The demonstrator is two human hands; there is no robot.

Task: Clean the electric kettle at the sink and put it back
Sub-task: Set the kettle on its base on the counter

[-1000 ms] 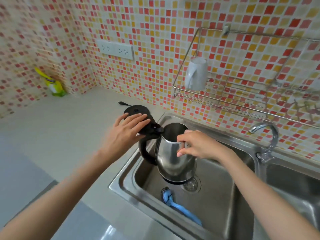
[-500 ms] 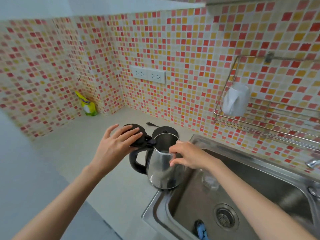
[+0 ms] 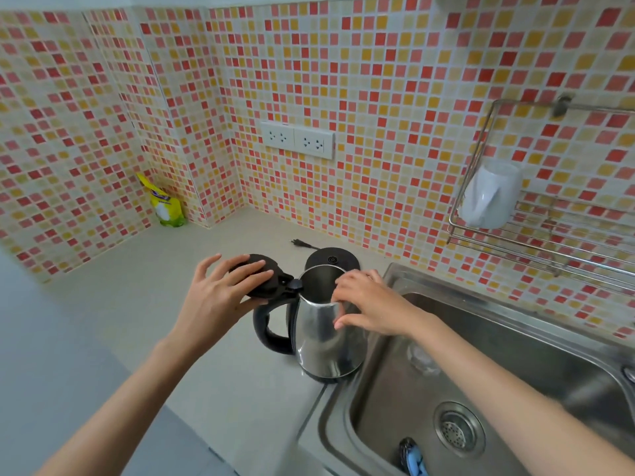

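Red, orange and cream mosaic tiles (image 3: pixel 395 80) cover both walls (image 3: pixel 68 115), which meet in a corner left of the white double socket (image 3: pixel 297 139). Below the socket runs a pale grey bench (image 3: pixel 120 297); right of the socket a wire rack (image 3: pixel 549 247) hangs on the tiles.

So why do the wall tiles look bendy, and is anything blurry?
Head view: the wide lens bows the tiled wall toward the edges; the white mug looks smeared and soft; the steel kettle shows gentle glare.
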